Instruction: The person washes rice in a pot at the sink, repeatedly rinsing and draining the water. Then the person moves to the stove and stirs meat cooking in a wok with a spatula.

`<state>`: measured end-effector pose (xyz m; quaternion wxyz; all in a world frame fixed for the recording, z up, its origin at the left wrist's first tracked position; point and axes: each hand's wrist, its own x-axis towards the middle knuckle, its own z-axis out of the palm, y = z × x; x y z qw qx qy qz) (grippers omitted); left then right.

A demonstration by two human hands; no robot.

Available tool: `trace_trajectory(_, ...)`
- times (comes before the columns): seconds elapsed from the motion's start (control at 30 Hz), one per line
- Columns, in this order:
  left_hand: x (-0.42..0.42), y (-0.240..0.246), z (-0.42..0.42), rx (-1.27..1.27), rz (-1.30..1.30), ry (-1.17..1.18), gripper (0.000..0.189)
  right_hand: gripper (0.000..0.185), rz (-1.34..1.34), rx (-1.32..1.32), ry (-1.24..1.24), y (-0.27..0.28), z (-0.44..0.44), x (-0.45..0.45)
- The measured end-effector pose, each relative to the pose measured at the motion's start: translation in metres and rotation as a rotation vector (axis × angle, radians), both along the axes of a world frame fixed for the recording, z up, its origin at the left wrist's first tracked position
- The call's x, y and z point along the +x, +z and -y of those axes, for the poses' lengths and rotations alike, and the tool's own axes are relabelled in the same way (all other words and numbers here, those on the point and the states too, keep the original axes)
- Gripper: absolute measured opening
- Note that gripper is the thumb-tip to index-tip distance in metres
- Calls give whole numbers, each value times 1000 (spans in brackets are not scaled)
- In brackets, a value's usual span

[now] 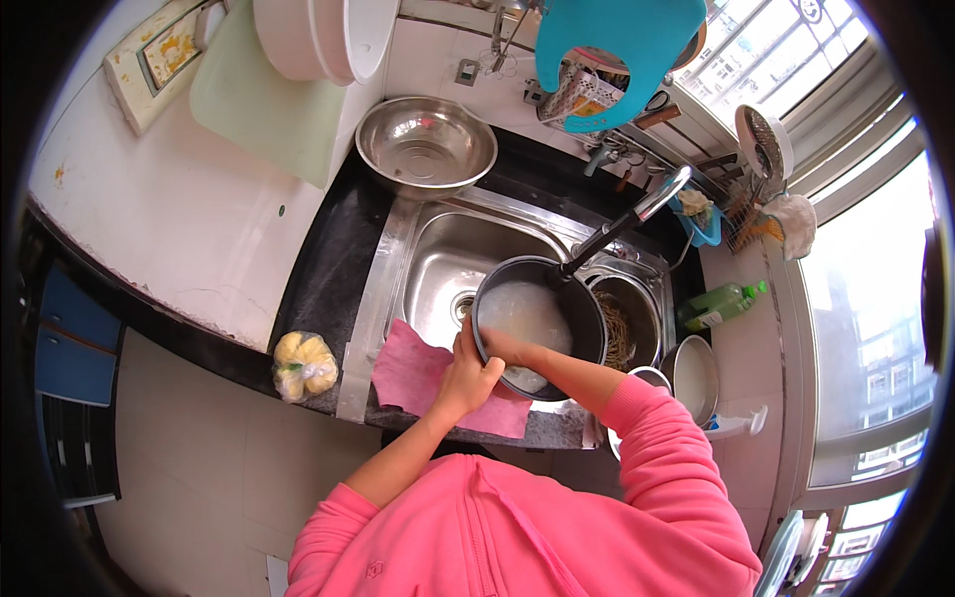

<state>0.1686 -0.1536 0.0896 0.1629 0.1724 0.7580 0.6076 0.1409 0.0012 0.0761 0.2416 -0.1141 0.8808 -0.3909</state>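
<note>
A deep pot with a dark grey inside is held over the front of a stainless steel double sink. Cloudy whitish water fills its lower part. My left hand grips the near-left rim, thumb outside. Into the pot reaches my right hand, its fingers hidden by the water and the wall, so I cannot tell whether they hold anything. The black and chrome faucet extends over the pot's far rim. Beneath my left forearm, a pink cloth drapes across the sink's front edge.
A wide steel basin stands behind the sink. The right bowl contains a metal pot with brownish strands. Further right are a pot of whitish liquid and a green bottle. Bagged yellow food sits at the counter's left edge.
</note>
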Motion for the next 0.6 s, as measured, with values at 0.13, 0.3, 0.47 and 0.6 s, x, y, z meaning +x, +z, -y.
trace_trajectory(0.13, 1, -2, 1, 16, -9, -19, 85, 34, -582, 519, 101, -9, -20, -17)
trace_trajectory(0.3, 1, -2, 0, 27, -20, -3, 85, 38, -246, 997, 126, 10, -42, 23)
trace_trajectory(0.47, 1, 4, 0, 23, -10, 18, 84, 40, 262, 1012, 354, 19, -30, 44)
trace_trajectory(0.6, 2, 8, 1, -1, 39, 12, 83, 37, 314, 356, 292, 10, -14, 31)
